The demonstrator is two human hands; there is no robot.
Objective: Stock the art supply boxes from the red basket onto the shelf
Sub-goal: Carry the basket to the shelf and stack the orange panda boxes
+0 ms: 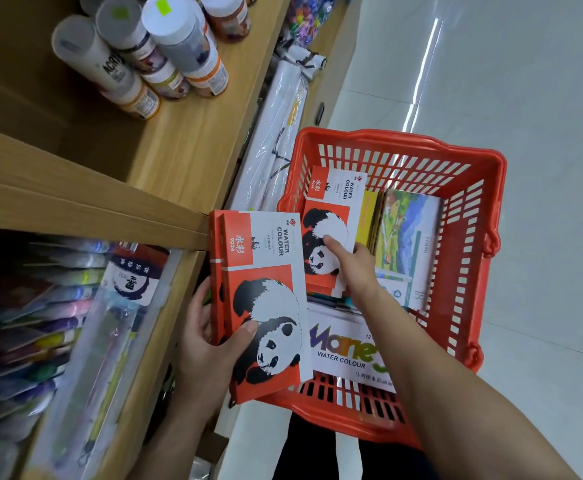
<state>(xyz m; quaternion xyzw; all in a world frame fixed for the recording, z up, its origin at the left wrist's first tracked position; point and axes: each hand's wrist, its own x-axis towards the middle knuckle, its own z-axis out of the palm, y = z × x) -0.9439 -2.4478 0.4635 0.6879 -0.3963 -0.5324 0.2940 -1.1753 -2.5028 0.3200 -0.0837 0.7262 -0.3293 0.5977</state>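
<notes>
Head view: my left hand [210, 344] grips the held panda boxes [269, 306], centre frame, thumb across the face. My right hand [356, 268] pinches the basket panda box [324, 209] inside the red basket [470, 265], right of centre. Judged light, stiff, glossy card: grip the long edges.

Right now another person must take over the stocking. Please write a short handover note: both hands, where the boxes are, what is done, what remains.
Left hand grips a stack of panda water colour boxes, out of the basket, beside the wooden shelf edge.
Right hand grips another panda box inside the red basket.
Also in the basket: a white water colour box and a landscape-cover box.
Done: no panda box visible on the shelf yet.
Left: shelve the held boxes, then empty the basket.
</notes>
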